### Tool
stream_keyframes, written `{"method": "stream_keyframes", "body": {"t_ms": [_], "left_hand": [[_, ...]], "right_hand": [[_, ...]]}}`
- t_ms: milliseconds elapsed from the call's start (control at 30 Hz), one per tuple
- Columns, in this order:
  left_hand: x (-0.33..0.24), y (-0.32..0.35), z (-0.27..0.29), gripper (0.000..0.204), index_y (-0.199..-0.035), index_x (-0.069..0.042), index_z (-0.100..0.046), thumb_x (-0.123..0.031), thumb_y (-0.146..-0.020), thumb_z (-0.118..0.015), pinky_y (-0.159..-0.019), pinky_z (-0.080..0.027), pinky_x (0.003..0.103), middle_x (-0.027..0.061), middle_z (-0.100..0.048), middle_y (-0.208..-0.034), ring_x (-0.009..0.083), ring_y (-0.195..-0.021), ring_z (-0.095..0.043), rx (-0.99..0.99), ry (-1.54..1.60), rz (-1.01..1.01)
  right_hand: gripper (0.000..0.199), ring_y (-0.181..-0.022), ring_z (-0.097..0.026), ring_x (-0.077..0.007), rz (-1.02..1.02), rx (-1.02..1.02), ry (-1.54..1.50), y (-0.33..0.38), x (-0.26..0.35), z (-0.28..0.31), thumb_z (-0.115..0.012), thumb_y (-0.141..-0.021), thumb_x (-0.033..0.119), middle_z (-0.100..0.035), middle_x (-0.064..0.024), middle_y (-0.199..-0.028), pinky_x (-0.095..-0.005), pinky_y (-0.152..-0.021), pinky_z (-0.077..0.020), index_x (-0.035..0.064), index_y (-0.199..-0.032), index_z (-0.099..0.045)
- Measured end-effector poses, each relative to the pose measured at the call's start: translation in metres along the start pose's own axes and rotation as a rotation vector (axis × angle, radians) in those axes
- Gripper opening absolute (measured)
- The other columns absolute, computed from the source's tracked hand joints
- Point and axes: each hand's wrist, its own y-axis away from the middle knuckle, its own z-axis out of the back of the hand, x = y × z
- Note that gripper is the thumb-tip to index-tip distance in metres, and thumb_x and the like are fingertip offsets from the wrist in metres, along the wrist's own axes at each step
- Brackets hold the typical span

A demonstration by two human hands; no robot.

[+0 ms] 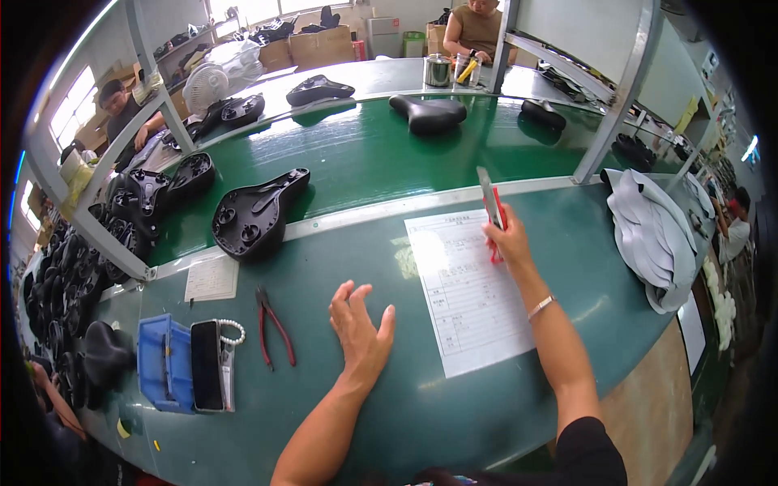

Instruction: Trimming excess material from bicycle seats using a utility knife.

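My right hand (510, 239) is closed around a red utility knife (491, 202) with its grey blade end pointing away from me. It is over the upper right part of a white printed sheet (462, 316) lying on the green worktable. My left hand (361, 332) hovers or rests left of the sheet, fingers spread and nothing in it; whether it touches the table I cannot tell. Between that hand and a blue plastic bin (164, 364) lie red-handled pliers (275, 328). A black phone (207, 364) is beside the bin, next to a white bead bracelet (232, 330).
Behind a pale rail runs a green belt (340, 170) carrying black bicycle saddles, one upturned saddle (253, 215) overlapping the rail. More saddles pile up at left. Pale cut sheets (652, 239) are stacked at right. Metal posts (620, 97) rise along the belt. Other people work beyond.
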Motion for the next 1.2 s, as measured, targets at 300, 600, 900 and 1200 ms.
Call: {"method": "stream_keyframes", "body": {"t_ms": [300, 600, 900, 1200], "left_hand": [[-0.006, -0.011, 0.007, 0.030, -0.102, -0.007, -0.060, -0.022, -0.077, -0.069, -0.094, -0.031, 0.043, 0.0130, -0.047, -0.119, 0.0289, -0.114, -0.043, 0.119, -0.005, 0.032], [-0.015, -0.019, 0.016, 0.019, -0.091, -0.011, -0.063, -0.022, -0.077, -0.070, -0.092, -0.028, 0.040, 0.0064, -0.051, -0.117, 0.0235, -0.111, -0.044, 0.207, -0.051, 0.095], [-0.009, -0.011, 0.011, 0.017, -0.091, -0.010, -0.062, -0.020, -0.079, -0.067, -0.090, -0.030, 0.039, 0.0053, -0.054, -0.109, 0.0222, -0.109, -0.047, 0.112, -0.029, 0.027], [0.019, -0.031, 0.026, 0.030, -0.112, -0.009, -0.051, -0.029, -0.092, -0.059, -0.109, -0.026, 0.042, 0.0085, -0.053, -0.111, 0.0267, -0.110, -0.050, -0.128, 1.238, 0.704]], "right_hand": [[0.049, -0.076, -0.054, -0.0112, -0.066, -0.065, -0.457, -0.210, -0.053, -0.100, -0.070, -0.073, 0.015, -0.054, -0.0007, -0.090, -0.0282, -0.063, -0.0476, 0.0132, -0.119, -0.054], [0.047, -0.079, -0.051, -0.0119, 0.026, -0.094, -0.268, -0.297, -0.056, -0.152, -0.071, -0.070, 0.015, -0.055, 0.0015, -0.086, -0.0291, -0.074, -0.0426, 0.0072, -0.114, -0.059], [0.039, -0.073, -0.053, -0.0101, 0.108, 0.098, -0.095, -0.134, -0.010, -0.141, -0.072, -0.080, 0.016, -0.057, -0.0008, -0.090, -0.0259, -0.065, -0.0450, 0.0088, -0.115, -0.057], [0.037, -0.096, -0.052, -0.0341, 1.007, 0.528, 0.717, 0.107, 0.077, -0.049, -0.078, -0.065, 0.017, -0.051, -0.0158, -0.115, -0.0416, -0.084, -0.0446, 0.0199, -0.101, -0.070]]}}
